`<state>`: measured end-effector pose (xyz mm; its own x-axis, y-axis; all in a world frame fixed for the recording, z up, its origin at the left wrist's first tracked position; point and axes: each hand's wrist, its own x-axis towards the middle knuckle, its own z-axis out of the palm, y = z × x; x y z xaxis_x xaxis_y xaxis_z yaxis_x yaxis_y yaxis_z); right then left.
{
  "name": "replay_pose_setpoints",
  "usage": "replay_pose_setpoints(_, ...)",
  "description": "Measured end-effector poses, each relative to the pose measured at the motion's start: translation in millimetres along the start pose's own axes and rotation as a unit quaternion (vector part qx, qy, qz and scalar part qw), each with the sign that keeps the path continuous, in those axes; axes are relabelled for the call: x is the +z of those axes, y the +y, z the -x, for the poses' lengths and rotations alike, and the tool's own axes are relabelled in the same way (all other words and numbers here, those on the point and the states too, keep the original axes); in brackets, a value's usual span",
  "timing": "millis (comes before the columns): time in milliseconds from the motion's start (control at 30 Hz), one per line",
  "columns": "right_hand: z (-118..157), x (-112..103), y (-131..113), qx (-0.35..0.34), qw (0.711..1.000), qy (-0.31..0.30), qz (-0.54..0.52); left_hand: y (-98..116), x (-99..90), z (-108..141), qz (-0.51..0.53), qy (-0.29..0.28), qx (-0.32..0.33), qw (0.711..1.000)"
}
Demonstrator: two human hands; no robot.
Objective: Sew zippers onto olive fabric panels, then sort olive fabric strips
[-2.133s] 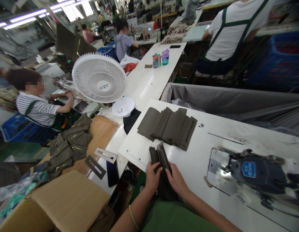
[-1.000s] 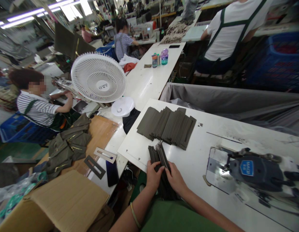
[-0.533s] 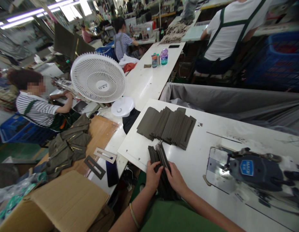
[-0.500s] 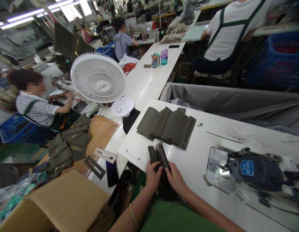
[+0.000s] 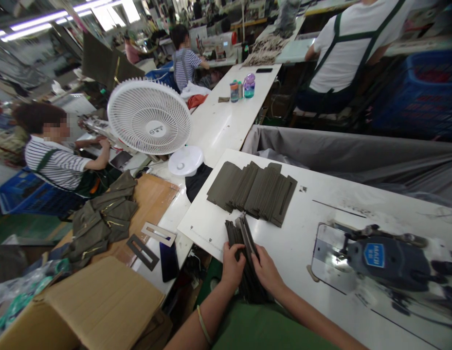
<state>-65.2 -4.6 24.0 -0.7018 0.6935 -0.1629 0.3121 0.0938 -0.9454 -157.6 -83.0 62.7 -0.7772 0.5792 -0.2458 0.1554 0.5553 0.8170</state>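
A bundle of dark olive fabric strips [image 5: 247,233] stands on edge at the front of the white table, close to my body. My left hand [image 5: 233,265] has its fingers wrapped round the bundle's left side. On the other side, my right hand [image 5: 265,267] grips the same strips, thumb along the near part. A narrow gap splits the bundle's far end in two. Just beyond lies a fanned stack of olive fabric pieces [image 5: 253,189], apart from both hands. The lower end of the bundle rests against my green apron [image 5: 269,328].
A sewing machine [image 5: 386,257] is set into the white table [image 5: 298,243] on the right. To the left are two slotted templates [image 5: 141,252], a phone [image 5: 169,262], a cardboard box [image 5: 105,301] and olive pieces with zippers [image 5: 101,218]. A white fan [image 5: 149,116] stands beyond; co-workers sit nearby.
Both hands keep hold of the strips with only a very slight shift of the fingers. The stack and everything around it stay put.
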Motion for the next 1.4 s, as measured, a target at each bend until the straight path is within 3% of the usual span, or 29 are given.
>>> replay_pose_setpoints(500,-2.4,-6.0,0.1,0.008,1.000,-0.008,-0.003,3.4,2.3,-1.1,0.003,0.014,-0.029,0.999)
replay_pose_setpoints(900,-2.6,-6.2,2.8,0.010,1.000,-0.002,-0.001,7.6,0.3,1.5,0.004,0.015,-0.001,1.000)
replay_pose_setpoints(1400,-1.7,-6.3,2.3,-0.006,1.000,-0.015,0.011,5.0,2.3,-1.9,-0.003,0.019,-0.020,1.000)
